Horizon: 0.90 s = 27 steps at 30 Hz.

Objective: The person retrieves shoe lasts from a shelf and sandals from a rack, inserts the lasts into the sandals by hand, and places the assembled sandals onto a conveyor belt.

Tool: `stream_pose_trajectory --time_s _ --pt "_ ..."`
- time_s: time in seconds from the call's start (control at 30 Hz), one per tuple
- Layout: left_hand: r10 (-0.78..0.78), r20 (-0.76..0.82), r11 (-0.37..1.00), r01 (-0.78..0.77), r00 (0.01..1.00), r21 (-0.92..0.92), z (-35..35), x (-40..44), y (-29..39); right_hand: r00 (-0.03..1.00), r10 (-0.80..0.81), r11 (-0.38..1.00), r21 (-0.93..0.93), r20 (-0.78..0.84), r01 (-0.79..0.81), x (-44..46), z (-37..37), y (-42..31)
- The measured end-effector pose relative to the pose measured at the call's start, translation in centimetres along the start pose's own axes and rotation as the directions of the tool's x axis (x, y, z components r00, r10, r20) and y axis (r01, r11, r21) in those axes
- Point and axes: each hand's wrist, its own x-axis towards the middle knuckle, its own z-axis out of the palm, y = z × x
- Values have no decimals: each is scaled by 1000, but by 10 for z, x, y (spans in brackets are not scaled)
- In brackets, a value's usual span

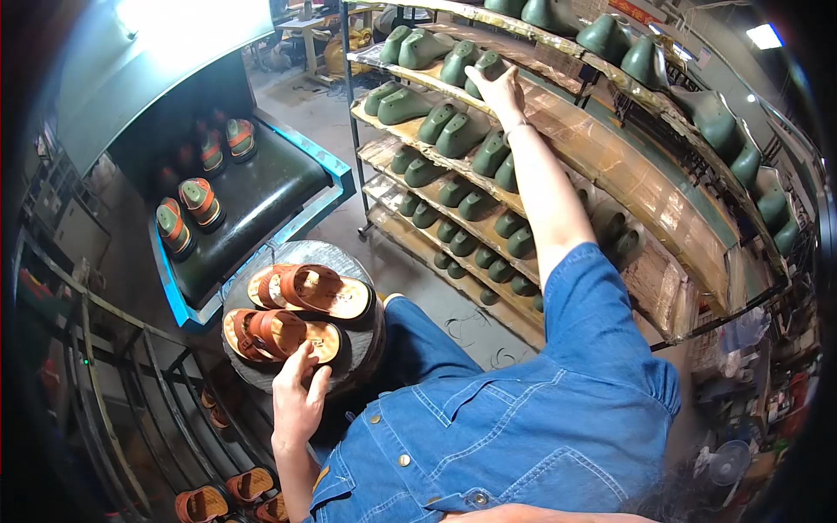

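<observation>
The right grip was curled round a last at the shelf, either fetching it or setting it down, I judged, and the next move called for keeping clear of its neighbour just left of the grip. The held one looked smooth, green and foot-shaped. The left grip, half curled, touched a brown, strappy sandal just beyond it; whether it pinched I couldn't tell.

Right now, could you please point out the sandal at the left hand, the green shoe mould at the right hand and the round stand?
Sandal (283,329): head view, on its brown strap.
Green shoe mould (490,61): head view, on its upper end.
Round stand (362,346): head view, bare dark top.
</observation>
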Motion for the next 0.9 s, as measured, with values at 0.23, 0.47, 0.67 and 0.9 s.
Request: stream_pose_trajectory --time_s 0.23,0.47,0.67,0.9 --pt "-81 15 997 81 997 0 -41 10 -42 968 118 974 217 -222 -69 34 41 16" --pt "37 -187 973 -78 982 -215 -72 51 -63 984 152 305 942 96 -139 -13 -29 46" --pt "146 -471 987 -159 870 13 -118 145 -117 871 -178 121 888 458 -443 -158 -99 9" --pt "56 -327 897 97 943 431 -120 243 -205 559 -381 429 676 737 -599 -268 -63 -31"
